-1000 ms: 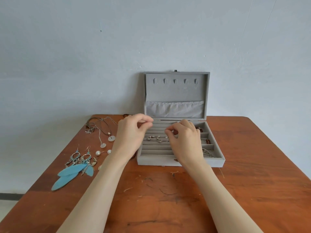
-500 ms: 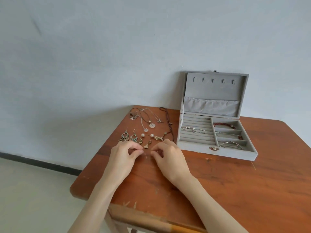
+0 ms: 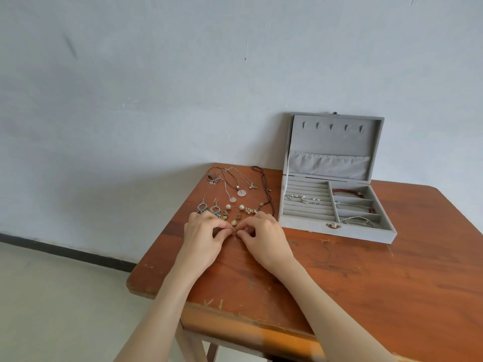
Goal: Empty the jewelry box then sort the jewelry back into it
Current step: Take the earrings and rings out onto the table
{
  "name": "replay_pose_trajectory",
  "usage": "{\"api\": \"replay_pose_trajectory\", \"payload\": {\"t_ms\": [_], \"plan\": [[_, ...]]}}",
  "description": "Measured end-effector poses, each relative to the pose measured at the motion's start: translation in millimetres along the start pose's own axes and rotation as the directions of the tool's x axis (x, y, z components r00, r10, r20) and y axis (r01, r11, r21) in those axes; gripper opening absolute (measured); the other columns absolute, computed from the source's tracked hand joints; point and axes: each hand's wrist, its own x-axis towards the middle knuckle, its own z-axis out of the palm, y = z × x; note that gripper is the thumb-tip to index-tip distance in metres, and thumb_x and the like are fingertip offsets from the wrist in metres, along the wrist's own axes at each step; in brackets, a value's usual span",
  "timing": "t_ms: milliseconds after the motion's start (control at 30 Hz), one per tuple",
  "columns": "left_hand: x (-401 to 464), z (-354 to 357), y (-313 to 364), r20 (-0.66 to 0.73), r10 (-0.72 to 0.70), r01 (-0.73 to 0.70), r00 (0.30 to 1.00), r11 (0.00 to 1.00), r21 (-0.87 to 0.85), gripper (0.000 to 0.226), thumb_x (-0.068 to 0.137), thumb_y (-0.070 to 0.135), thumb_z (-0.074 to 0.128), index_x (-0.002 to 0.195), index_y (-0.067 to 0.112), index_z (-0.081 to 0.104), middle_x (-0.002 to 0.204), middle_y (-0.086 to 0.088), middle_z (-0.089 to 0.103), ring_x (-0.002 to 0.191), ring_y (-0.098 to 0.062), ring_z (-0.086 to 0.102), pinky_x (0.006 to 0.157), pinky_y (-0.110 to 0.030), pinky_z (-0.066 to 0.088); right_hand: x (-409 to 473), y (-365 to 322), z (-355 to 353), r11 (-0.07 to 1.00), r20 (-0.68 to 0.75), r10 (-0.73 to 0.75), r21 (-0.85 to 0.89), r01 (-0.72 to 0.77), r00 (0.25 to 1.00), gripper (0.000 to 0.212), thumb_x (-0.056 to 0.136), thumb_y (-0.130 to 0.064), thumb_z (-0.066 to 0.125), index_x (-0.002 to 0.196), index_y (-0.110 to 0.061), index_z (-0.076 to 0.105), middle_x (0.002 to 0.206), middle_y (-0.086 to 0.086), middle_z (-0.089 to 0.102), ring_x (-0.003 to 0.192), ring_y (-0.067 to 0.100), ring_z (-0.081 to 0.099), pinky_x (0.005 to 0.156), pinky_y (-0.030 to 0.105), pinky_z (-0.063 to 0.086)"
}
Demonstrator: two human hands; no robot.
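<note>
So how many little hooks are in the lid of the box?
5, in a row along the top of the open lid of the jewelry box, spaced evenly from left to right. None look hidden.

Scuffed reddish wood table (image 3: 366, 283) w/ pale legs, by grey-blue wall (image 3: 156, 74); black baseboard (image 3: 65, 250), light floor (image 3: 52, 309).

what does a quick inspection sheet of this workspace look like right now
surface: scuffed wooden table.
job's things: grey jewelry box open at the wall, rings and bracelets inside; earrings and necklaces lie left of it.
clutter: nothing seen.
grippers: left hand and right hand pinch a small piece together.
cables: nothing seen.
surroundings: plain wall, pale floor.
</note>
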Motion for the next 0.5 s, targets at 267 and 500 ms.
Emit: {"api": "replay_pose_trajectory", "payload": {"t_ms": [267, 500], "plan": [[-13, -5, 10, -0.112, 0.17, -0.17, 0.979, 0.985, 0.003, 0.015, 0.09, 0.023, 0.054, 0.102, 0.019, 0.063, 0.092, 0.007, 0.055, 0.088, -0.009, 0.051, 0.084, -0.03, 0.044, -18, 0, -9, 0.997, -0.067, 0.034, 0.065, -0.03, 0.997, 0.019, 0.089, -0.019, 0.056, 0.105, -0.014, 0.066, 0.097, 0.004, 0.059, 0.098, 0.021, 0.054, 0.09, 0.032, 0.043], [-18, -5, 19, -0.069, 0.342, -0.315, 0.937, 0.915, 0.252, 0.015, 0.084, 0.019, 0.064, 0.098, 0.013, 0.066, 0.087, 0.002, 0.06, 0.076, -0.015, 0.061, 0.06, -0.019, 0.039, -34, 6, -19, 0.999, -0.131, -0.01, -0.034, 0.005, 0.991, 0.026, 0.092, -0.02, 0.05, 0.115, -0.014, 0.061, 0.107, 0.005, 0.059, 0.103, 0.022, 0.054, 0.093, 0.038, 0.041]]}}
